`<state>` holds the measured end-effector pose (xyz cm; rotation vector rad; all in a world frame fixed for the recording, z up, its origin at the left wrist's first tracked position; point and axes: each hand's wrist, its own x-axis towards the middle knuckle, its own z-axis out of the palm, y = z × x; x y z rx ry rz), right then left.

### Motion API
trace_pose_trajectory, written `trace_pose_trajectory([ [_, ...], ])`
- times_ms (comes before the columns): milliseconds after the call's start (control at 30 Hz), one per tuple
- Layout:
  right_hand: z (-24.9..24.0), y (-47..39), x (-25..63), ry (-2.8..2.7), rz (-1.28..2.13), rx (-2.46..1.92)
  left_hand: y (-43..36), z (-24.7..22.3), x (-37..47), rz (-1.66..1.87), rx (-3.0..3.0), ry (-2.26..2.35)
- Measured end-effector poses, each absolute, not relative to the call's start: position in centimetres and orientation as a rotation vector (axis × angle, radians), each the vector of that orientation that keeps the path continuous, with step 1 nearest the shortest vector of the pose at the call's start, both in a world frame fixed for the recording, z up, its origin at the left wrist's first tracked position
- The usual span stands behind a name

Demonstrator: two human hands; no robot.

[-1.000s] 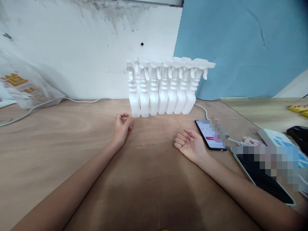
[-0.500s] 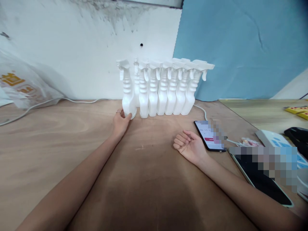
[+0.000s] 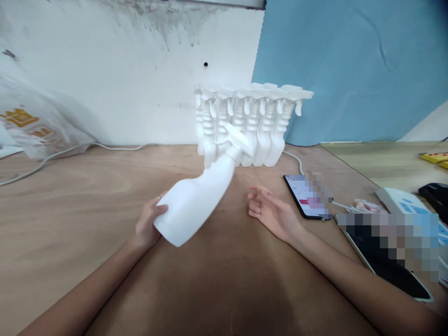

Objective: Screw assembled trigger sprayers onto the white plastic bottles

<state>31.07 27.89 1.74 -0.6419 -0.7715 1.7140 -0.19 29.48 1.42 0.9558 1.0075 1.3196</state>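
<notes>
My left hand (image 3: 151, 221) is closed around the base of a white spray bottle (image 3: 199, 196). The bottle is tilted off the table, its trigger head pointing up and to the right, slightly blurred. That head overlaps the row of upright white spray bottles (image 3: 268, 135) standing by the wall. My right hand (image 3: 271, 210) rests near the table's middle, palm turned inward, with loosely bent fingers apart and nothing in them. It lies just left of a phone (image 3: 303, 198) with a lit screen.
A second dark-screened device (image 3: 378, 261) and a white-and-blue power strip (image 3: 402, 203) lie at right. A plastic bag (image 3: 38, 123) stands at back left, with a white cable (image 3: 122, 148) along the wall. Blue sheeting (image 3: 350, 84) hangs behind the table (image 3: 87, 200).
My left hand has lifted the leftmost spray bottle out of its place and drawn it nearer, tipping its head rightward. My right hand's fingers have uncurled somewhat.
</notes>
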Motion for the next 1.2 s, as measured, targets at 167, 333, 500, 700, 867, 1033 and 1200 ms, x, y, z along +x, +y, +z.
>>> trace_pose_trajectory([
  [167,1.4,27.5,30.6,-0.882,1.657,-0.634,29.6,1.6,-0.3,1.109,1.099,1.024],
  [333,1.0,27.4,30.4,-0.814,1.554,-0.821,30.2,0.6,-0.6,0.968,1.234,1.025],
  [500,0.8,27.4,30.5,-0.818,1.539,-0.860,30.1,1.3,-0.1,0.925,1.201,1.038],
  [700,1.1,26.8,30.3,-0.843,1.543,-0.763,30.0,2.8,-0.5,0.969,0.987,0.992],
  [867,1.2,27.5,30.6,-0.848,1.607,-0.666,30.0,1.7,-0.3,0.970,1.093,1.006],
  [1033,1.0,28.3,30.7,-0.763,1.500,-0.792,29.0,2.1,0.7,1.145,1.438,1.270],
  [1200,1.0,28.2,30.3,-0.734,1.456,-0.814,27.7,3.2,0.7,1.195,2.149,1.319],
])
